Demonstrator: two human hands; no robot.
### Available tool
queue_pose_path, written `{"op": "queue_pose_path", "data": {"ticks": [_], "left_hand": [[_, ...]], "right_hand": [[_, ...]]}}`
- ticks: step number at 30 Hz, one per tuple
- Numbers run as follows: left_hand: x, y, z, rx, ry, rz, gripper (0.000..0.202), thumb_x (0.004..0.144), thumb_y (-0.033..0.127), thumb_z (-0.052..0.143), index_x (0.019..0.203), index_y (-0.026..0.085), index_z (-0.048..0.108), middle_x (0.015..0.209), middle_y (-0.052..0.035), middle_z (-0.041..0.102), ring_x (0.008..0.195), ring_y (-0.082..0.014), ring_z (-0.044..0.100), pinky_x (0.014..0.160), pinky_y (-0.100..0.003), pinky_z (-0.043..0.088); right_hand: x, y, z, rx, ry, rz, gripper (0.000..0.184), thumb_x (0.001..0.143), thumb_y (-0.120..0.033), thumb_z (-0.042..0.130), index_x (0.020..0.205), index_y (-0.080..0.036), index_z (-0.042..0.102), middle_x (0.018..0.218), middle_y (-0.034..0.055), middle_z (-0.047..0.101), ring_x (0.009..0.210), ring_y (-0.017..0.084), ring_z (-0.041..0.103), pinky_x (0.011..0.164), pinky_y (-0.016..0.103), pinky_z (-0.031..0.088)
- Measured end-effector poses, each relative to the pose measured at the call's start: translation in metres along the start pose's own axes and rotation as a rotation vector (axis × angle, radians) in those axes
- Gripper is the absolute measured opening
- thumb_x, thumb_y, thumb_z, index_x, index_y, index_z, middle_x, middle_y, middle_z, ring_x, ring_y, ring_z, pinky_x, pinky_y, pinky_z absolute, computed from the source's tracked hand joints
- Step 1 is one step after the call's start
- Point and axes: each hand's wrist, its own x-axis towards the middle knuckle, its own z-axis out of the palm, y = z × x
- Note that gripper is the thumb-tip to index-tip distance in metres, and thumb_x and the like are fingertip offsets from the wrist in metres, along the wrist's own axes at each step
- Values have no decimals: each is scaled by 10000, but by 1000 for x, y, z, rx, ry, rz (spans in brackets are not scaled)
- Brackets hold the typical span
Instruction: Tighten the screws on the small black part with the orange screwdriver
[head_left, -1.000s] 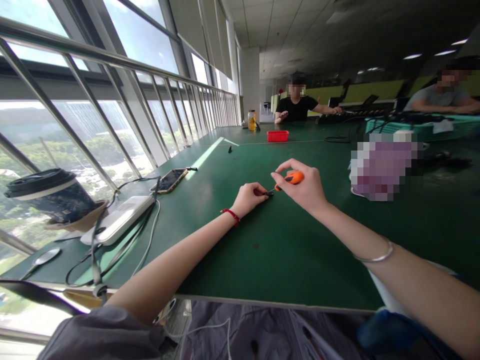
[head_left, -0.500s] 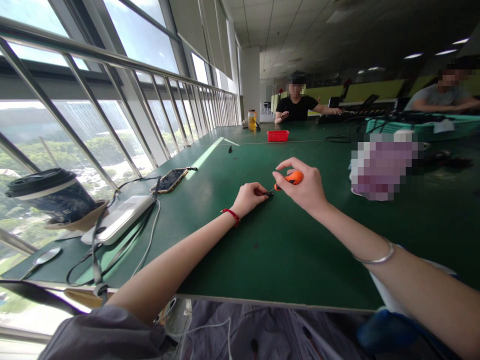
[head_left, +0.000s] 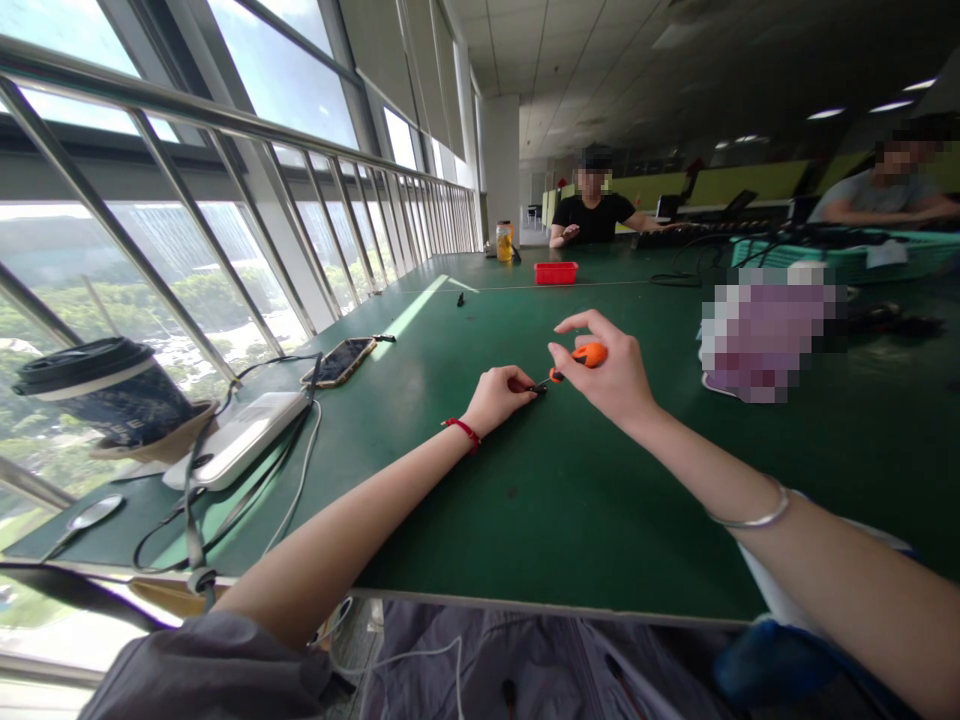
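Observation:
My left hand point(head_left: 498, 400) rests on the green table point(head_left: 450, 520), its fingers pinched on a small black part point(head_left: 538, 389) too small to name. In my right hand point(head_left: 611, 370) is a screwdriver with an orange and black handle point(head_left: 590, 355). The thumb and palm press on the handle, while the index finger is raised and bent away from it. Its thin shaft slants down to the left, and the tip meets the black part or lies very close to it. Another small black piece point(head_left: 460, 299) lies farther back on the table.
Left: a phone point(head_left: 342, 361), white power bank point(head_left: 247, 440), cables and a lidded cup point(head_left: 105, 390) by the railing. Farther back: a red tray point(head_left: 556, 273), a jar point(head_left: 504, 242). Right: a blurred purple item point(head_left: 772, 335), a teal basket point(head_left: 832, 255). Two people sit beyond.
My right hand's fingers have shifted very slightly around the screwdriver handle. My left hand and the black part look the same.

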Motion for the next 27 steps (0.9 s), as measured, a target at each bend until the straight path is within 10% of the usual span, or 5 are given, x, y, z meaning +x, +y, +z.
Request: {"op": "queue_pose_path", "data": {"ticks": [6, 13, 19, 27], "left_hand": [[-1, 1, -1, -1, -1, -12, 91, 663, 146, 704, 740, 131, 658, 708, -23, 682, 679, -136, 631, 661, -235, 507], [1, -1, 1, 4, -4, -7, 92, 664, 146, 700, 744, 128, 659, 730, -26, 687, 689, -133, 629, 664, -233, 503], [0, -1, 1, 5, 3, 1, 93, 660, 151, 701, 740, 132, 660, 702, -15, 678, 675, -131, 626, 653, -230, 507], [0, 0, 1, 6, 5, -1, 93, 660, 149, 703, 741, 131, 661, 719, -22, 686, 686, -133, 629, 662, -233, 512]], "right_hand": [[1, 7, 3, 15, 70, -66, 408, 711, -349, 592, 1086, -219, 497, 767, -15, 583, 570, 130, 530, 542, 254, 394], [1, 2, 2, -26, 28, 29, 246, 763, -456, 542, 774, -213, 582, 604, -12, 549, 527, 135, 498, 562, 266, 382], [0, 6, 5, 32, 70, -38, 390, 709, -356, 588, 1061, -205, 520, 742, -12, 578, 557, 130, 521, 537, 256, 385], [-1, 4, 4, -28, 46, -9, 212, 760, -419, 555, 728, -212, 588, 605, -6, 560, 547, 137, 501, 576, 266, 386]]}}
